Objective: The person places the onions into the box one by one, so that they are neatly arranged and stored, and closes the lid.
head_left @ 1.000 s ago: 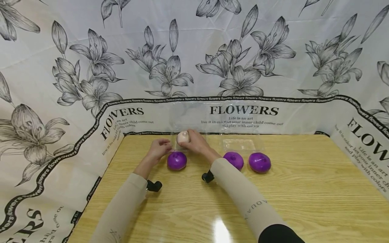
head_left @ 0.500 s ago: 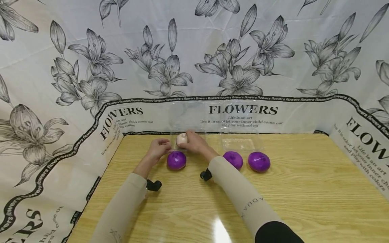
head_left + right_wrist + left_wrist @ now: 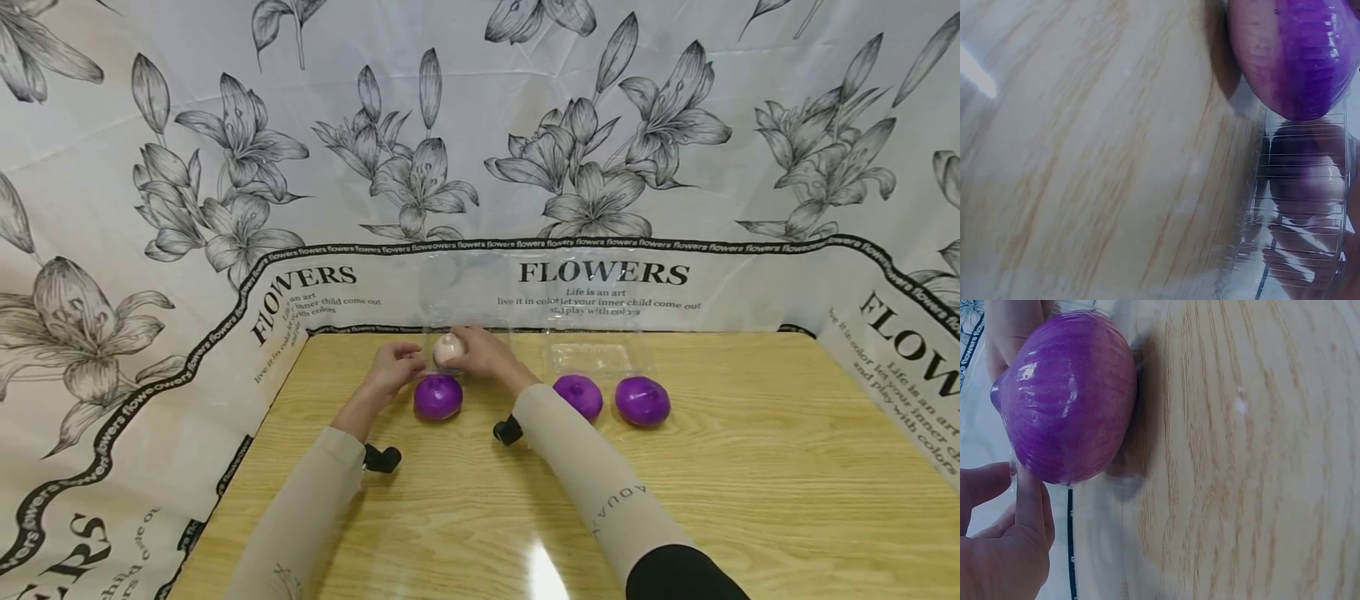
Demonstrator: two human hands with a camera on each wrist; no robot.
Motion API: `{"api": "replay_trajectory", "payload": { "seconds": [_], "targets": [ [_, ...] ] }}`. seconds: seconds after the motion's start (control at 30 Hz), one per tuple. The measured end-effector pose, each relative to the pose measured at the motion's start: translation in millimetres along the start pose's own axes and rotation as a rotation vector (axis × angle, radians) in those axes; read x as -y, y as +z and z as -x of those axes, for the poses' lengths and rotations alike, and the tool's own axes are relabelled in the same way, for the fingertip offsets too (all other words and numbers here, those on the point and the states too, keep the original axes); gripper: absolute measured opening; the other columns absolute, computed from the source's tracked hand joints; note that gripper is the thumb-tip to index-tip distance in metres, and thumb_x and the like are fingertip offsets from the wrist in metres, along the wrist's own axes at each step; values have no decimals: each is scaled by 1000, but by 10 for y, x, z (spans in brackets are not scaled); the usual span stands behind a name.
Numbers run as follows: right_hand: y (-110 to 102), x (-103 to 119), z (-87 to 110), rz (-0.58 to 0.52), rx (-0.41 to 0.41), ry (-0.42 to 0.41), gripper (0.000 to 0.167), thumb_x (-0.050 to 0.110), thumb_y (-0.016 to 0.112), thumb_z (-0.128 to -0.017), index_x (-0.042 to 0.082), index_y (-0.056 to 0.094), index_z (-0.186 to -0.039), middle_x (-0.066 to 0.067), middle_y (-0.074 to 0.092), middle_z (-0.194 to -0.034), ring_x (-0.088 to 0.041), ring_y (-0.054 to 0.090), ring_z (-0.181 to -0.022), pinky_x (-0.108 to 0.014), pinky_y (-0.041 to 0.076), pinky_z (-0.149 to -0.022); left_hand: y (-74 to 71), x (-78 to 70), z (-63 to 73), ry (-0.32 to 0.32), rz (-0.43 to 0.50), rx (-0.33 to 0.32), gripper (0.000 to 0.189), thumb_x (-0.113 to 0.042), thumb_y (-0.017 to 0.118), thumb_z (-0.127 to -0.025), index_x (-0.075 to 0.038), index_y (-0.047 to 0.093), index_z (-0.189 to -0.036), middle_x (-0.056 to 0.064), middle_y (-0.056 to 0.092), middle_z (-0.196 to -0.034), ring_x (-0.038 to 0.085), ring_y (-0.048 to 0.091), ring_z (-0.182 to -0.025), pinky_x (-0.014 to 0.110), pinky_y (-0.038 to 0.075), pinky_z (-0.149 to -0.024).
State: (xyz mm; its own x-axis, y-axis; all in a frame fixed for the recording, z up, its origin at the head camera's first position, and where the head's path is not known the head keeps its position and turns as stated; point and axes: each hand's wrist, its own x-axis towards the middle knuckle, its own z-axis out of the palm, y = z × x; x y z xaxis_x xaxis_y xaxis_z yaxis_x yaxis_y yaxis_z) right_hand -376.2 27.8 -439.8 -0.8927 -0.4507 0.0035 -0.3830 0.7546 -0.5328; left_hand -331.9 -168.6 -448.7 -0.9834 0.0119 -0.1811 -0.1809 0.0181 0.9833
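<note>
Hand (image 3: 483, 353) half-curled round pale bulb (image 3: 447, 351)

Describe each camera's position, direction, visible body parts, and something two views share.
Head: worn there, facing forward-down across the table; left hand, right hand, sleeves show.
Left wrist: worn there, facing the left purple onion; both hands show partly.
Right wrist: worn there, facing table and clear container; right hand shows blurred.
Shared: head and left wrist show that onion.

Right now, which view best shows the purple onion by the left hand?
The left wrist view: the purple onion looms large, skin lines clear. The head view shows it whole but small; the right wrist view cuts it off at the top.
</note>
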Motion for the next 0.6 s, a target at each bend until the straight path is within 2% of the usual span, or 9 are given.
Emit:
{"api": "replay_trajectory", "payload": {
  "seconds": [0.3,0.6],
  "targets": [
    [30,-12,-35,-94,1,-37,63,24,79,-91,3,52,-144,-17,62,-133,-33,59,-122,-47,50,-110,0,11,1,-18,5,-17,47,10,53,-98,16,43,-144,22,49,-121,30,65,-102,41,56,-105],
    [5,-22,-38,-128,17,-37,50,27,78,-93,1,56,-130,-16,64,-120,-31,62,-112,-43,54,-103,10,6,0,0,-1,-11,46,10,52,-99,17,42,-144,22,48,-120,27,64,-98,41,56,-105]
  ]
}}
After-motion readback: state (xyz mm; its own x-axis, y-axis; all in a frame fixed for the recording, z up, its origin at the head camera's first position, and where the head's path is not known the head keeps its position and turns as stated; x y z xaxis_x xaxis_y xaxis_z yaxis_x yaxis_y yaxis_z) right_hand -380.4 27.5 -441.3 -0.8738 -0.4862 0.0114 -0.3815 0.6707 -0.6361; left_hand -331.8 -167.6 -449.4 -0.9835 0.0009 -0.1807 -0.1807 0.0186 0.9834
